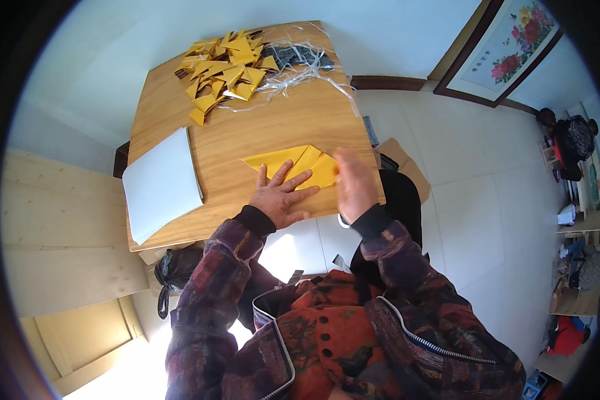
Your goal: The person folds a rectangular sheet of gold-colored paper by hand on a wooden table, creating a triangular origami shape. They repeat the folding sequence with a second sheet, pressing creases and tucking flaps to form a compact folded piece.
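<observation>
A folded sheet of yellow paper (302,162) lies near the front of the wooden table, with pointed corners and a crease across it. My left hand (280,199) rests on its near side, fingers spread and flat, holding it against the tabletop. My right hand (355,183) is at the paper's right end, turned on its side. Motion blurs its fingers, so their grip cannot be made out. I cannot tell whether this hand presses on the paper or hovers by it.
On the wooden table (230,147), a stack of white paper (163,183) lies at the left. A heap of folded yellow paper pieces (230,67) fills the back, beside tangled clear plastic strips (300,80). A black bag (177,268) hangs below the table's left front corner.
</observation>
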The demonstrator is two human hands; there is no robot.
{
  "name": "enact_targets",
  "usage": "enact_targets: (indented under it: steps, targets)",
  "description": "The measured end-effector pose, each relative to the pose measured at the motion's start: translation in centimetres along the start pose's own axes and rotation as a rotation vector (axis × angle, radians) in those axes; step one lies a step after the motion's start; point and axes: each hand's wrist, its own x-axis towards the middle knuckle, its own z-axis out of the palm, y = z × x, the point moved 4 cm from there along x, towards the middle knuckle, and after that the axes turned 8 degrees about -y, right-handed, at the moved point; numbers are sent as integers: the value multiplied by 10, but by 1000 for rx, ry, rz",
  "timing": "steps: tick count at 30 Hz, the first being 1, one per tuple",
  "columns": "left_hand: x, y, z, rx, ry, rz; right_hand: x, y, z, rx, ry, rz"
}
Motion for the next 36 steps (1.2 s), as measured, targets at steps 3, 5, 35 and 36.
enact_targets:
  steps: [3,5,35,36]
  targets:
    - [0,-1,0,0,-28,-18,6,-16,31,-68,-254,-19]
    - [0,0,-1,27,-10,-12,6,-13,42,-116,-365,34]
    - [-27,-18,-10,-282,172,62,8,-6,49,-135,-332,138]
    - [-27,-19,-11,-302,154,50,8,-3,49,-132,-351,140]
